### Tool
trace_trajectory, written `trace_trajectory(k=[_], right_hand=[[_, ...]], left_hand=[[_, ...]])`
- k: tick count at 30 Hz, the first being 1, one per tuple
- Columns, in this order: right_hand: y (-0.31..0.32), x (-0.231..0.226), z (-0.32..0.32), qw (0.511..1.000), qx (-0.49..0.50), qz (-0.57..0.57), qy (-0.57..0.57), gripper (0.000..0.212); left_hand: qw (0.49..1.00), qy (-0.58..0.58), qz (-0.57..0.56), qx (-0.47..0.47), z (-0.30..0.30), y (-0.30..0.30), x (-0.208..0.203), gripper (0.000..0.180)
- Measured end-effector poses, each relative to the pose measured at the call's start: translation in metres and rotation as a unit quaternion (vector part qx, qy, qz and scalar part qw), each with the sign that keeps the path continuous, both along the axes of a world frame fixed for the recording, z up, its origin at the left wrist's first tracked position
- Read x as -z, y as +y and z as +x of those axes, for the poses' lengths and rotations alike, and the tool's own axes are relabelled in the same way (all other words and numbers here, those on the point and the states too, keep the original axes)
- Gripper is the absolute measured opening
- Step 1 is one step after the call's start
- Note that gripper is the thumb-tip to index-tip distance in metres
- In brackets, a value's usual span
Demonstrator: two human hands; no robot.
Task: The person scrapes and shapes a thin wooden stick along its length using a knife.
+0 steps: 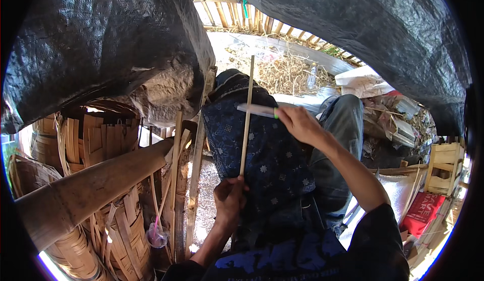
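Dark shirt with a blue print takes up the bottom of the view, closest to the camera, and past it the person's lap is covered by a navy cloth with pale flower motifs. So, the main bit: a long, thin, pale strip sits above that cloth, running nearly upright from the left hand up toward the straw-like shavings on the ground ahead.

Left hand has its fingers curled in, pinching the strip's near end between thumb and fingers. Right hand is closed round the handle end of a knife, a bit of green showing by the grip. Its blade points left and crosses the strip in view; can't really tell whether it's actually biting in. Hands are well apart, right one farther out.

Jeans knee pokes up just beside the cloth on the right. Over on the left, a fat bamboo pole slants across some woven baskets, with a clear cup and pink straw near them. Black tarp hangs overhead, and a red bag lies off to the right near a slatted wooden crate.
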State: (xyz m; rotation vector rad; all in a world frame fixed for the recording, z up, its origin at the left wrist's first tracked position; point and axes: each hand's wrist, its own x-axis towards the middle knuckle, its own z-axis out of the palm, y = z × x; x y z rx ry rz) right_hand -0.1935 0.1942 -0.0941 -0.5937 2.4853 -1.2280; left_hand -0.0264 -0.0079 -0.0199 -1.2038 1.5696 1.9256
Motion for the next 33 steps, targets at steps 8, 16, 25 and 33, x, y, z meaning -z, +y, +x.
trace_trajectory(k=[8,16,25,33], right_hand=[[-0.001,0.030,-0.066,0.974,0.117,0.011,0.193,0.026],[0.006,0.020,-0.072,0.994,0.067,0.051,0.074,0.031],[0.006,0.019,-0.044,0.997,0.041,-0.023,0.067,0.034],[0.011,0.010,-0.060,1.000,0.015,0.017,-0.006,0.039]], left_hand=[[1.000,0.020,-0.004,0.009,0.002,0.001,0.003,0.021],[1.000,0.024,0.008,-0.014,0.007,-0.001,0.008,0.020],[1.000,0.022,0.012,-0.016,0.003,-0.001,0.007,0.020],[1.000,0.019,0.009,-0.003,0.003,-0.001,0.003,0.019]])
